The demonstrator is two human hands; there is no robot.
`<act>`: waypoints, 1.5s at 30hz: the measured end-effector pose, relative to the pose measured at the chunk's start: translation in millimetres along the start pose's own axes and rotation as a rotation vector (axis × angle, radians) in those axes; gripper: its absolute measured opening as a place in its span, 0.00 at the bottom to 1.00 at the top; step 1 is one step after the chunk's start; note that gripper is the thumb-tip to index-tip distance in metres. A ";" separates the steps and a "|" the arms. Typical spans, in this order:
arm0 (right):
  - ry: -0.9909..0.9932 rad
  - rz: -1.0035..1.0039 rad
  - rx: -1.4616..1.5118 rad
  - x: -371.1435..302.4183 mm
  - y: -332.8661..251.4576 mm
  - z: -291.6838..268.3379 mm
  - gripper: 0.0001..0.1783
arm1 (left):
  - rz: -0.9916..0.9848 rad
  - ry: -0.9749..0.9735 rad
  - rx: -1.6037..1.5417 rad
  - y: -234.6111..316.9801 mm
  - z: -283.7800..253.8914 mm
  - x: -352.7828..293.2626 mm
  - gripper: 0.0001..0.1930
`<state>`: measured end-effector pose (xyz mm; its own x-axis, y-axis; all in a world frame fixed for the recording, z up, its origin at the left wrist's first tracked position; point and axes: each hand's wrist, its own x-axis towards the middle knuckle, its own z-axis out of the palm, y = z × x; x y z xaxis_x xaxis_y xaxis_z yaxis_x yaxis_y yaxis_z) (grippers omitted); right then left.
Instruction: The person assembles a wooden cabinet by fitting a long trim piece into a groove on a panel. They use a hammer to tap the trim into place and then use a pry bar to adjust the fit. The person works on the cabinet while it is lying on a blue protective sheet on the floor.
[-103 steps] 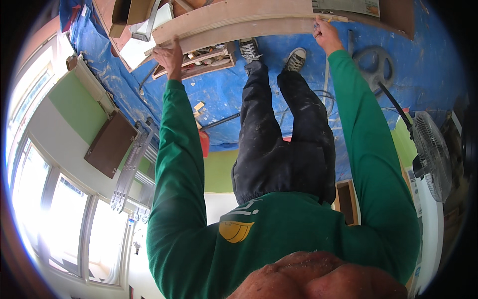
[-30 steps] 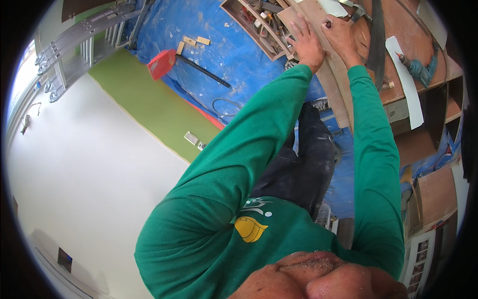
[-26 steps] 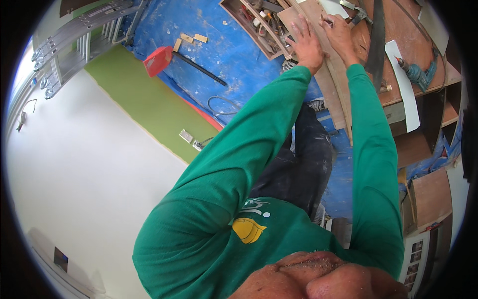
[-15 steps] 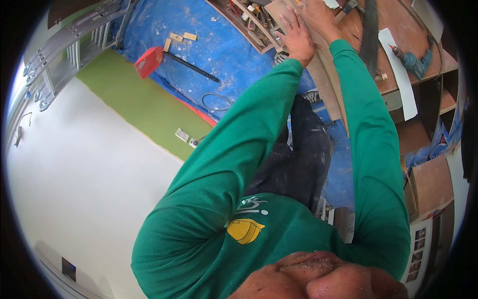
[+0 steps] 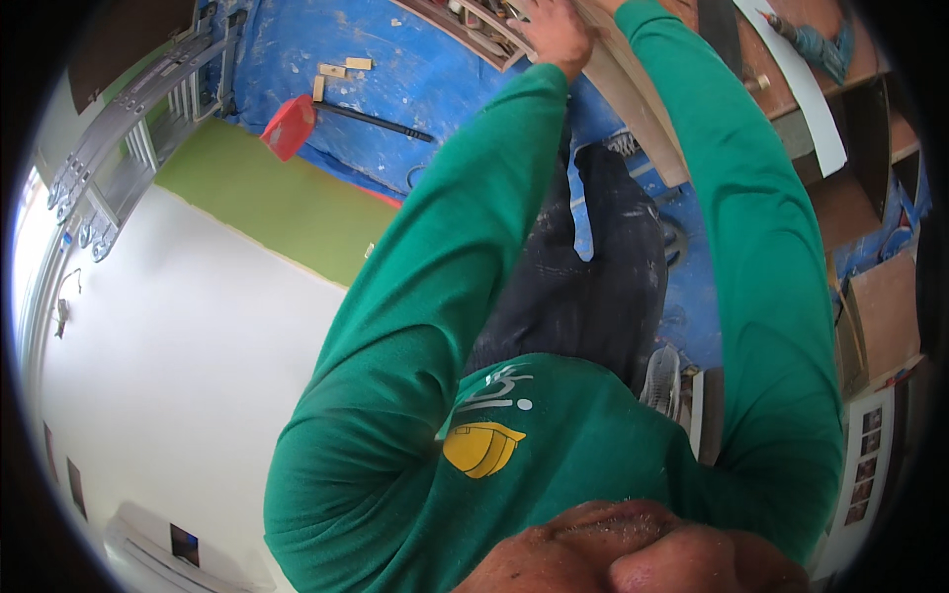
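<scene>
My left hand point(image 5: 559, 35) is at the top edge of the view, beside the long brown wooden board point(image 5: 638, 99). Its visible fingers are stretched apart, with the tips partly cut off by the picture's rim. I see nothing gripped in it. Of my right hand point(image 5: 607, 5) only a sliver near the wrist shows, over the far part of the board; the fingers are out of view. The board slants from the top edge down toward my legs, between my two green sleeves.
A wooden tray of tools point(image 5: 465, 22) lies left of my left hand. A cordless drill point(image 5: 816, 44) and a white strip point(image 5: 806, 109) rest on the brown worktop at right. A red dustpan point(image 5: 290, 128) and small wood blocks point(image 5: 333, 70) lie on blue sheeting. A ladder point(image 5: 129, 128) stands at left.
Both hands have shifted up in the view, the right one almost out of it. The board, drill and tool tray also sit higher as the view tilts.
</scene>
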<state>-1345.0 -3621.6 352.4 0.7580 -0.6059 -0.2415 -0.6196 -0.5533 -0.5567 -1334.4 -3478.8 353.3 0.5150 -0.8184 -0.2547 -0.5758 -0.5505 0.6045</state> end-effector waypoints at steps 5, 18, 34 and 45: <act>-0.128 0.032 -0.052 -43.1 18.3 -13.4 0.14 | 0.058 -0.027 0.047 -8.1 6.1 3.6 0.62; 0.379 -0.004 -0.017 -238.0 94.6 2.5 0.18 | 0.246 -0.022 0.305 -64.6 24.5 28.4 0.67; -0.366 0.528 -0.238 -513.5 171.8 -14.6 0.05 | 0.112 -0.292 0.289 -52.2 -0.7 52.9 0.82; 0.039 1.086 0.287 -598.1 8.7 -9.4 0.15 | -0.603 0.028 -0.235 -2.0 36.5 20.1 0.67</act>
<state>-1805.6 -3269.4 499.4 -0.1655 -0.7070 -0.6876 -0.8742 0.4279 -0.2296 -1346.1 -3500.1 319.4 0.7230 -0.3702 -0.5833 -0.0273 -0.8590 0.5112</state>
